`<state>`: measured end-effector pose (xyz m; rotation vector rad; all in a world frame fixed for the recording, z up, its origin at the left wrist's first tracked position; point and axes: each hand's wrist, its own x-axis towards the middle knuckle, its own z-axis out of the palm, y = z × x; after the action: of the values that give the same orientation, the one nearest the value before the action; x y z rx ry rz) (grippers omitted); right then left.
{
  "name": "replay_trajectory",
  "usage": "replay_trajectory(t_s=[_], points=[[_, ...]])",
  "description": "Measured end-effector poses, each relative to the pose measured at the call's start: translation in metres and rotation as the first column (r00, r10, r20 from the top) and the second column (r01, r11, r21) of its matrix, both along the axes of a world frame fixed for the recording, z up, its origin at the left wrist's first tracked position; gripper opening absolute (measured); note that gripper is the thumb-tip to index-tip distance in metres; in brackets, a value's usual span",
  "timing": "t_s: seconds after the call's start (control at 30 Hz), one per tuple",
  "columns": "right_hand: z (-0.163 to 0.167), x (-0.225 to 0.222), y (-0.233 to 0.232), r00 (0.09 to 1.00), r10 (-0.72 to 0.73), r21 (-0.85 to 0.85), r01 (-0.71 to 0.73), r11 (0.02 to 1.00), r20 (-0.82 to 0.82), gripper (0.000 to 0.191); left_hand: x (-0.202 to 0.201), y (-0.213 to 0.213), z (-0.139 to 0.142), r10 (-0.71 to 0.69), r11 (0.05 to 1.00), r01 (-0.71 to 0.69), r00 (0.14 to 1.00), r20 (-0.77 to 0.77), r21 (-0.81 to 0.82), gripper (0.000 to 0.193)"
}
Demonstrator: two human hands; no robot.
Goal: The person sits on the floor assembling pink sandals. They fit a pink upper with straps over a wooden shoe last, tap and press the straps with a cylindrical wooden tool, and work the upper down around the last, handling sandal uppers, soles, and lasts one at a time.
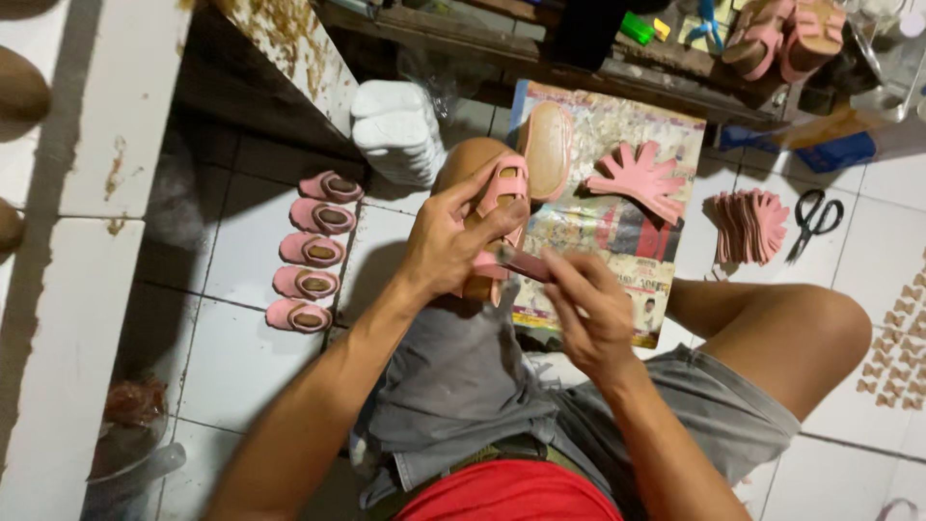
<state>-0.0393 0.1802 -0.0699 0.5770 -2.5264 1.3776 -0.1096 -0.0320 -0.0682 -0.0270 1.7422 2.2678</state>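
Left hand (449, 241) grips a pink sandal (502, 207) on the knee; right hand (588, 309) pinches a small brush (526, 262) touching its strap

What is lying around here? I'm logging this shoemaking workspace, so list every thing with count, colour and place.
pink sandal on a wooden last: one, pink, on the knee
finished pink sandals: five, pink, row on the left floor tiles
white foam soles: one stack, white, floor at top
pink cut strap pieces: two fanned piles, pink, on and beside the printed paper sheet
black scissors: one, black, right floor
small tan bows: many, tan, far right
left hand: grips the sandal
right hand: holds a thin tool
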Motion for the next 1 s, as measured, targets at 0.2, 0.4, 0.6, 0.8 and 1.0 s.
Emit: replay_trajectory(t_s=[0.2,0.4,0.6,0.8,1.0], points=[[-0.01,0.015,-0.01,0.999,0.025,-0.047,-0.024,0.999,0.026,0.039,-0.003,-0.001,-0.002,0.024,0.997,-0.021,0.999,-0.031,0.079,0.075],[-0.006,0.016,-0.002,0.996,-0.064,-0.064,0.068,0.996,0.066,0.04,0.001,0.0,-0.015,0.02,0.999,-0.026,0.987,-0.16,-0.04,0.071],[-0.003,0.015,-0.016,1.0,-0.026,-0.009,0.026,1.0,-0.018,0.037,0.0,0.0,-0.018,0.034,0.996,-0.025,0.995,-0.098,0.085,0.065],[-0.004,0.011,-0.023,0.998,-0.067,-0.123,0.064,0.99,-0.018,0.041,0.0,-0.006,-0.015,0.031,0.985,-0.063,0.98,0.194,0.159,0.058],[-0.037,0.012,-0.031,0.999,-0.023,-0.102,0.019,0.995,-0.035,0.042,0.001,-0.006,-0.011,0.028,0.962,-0.055,0.994,0.106,0.268,0.057]])
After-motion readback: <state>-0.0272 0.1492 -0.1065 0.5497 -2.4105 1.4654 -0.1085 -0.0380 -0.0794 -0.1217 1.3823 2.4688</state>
